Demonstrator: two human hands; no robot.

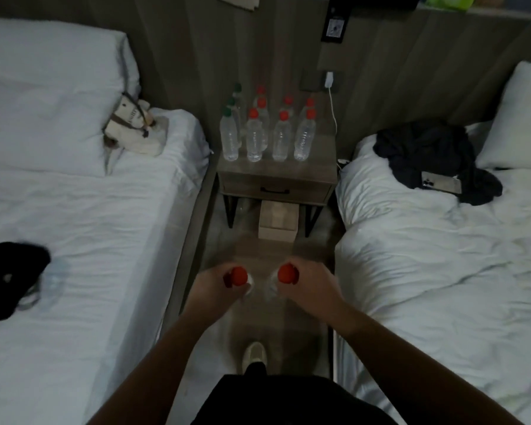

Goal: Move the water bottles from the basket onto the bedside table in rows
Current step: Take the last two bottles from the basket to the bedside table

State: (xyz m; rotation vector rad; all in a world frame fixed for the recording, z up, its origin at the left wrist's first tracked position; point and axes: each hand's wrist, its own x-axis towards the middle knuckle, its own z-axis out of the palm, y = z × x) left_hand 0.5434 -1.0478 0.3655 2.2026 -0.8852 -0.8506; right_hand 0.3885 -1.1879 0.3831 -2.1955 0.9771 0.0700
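Observation:
My left hand [218, 285] grips a clear water bottle with a red cap [238, 276], held upright over the aisle floor. My right hand [308, 283] grips a second red-capped bottle [286, 273] beside it. Ahead stands the wooden bedside table [276, 171]. Several clear bottles [281, 139] stand on it in rows, the left column with green caps [227, 111], the others with red caps. The basket is not in view.
White beds flank the narrow aisle, left [83, 228] and right [442, 240]. A cardboard box [278, 223] sits under the table. A charger cable [333, 108] hangs by the table's right side. Dark clothes [432, 154] lie on the right bed, a stuffed toy [132, 130] on the left.

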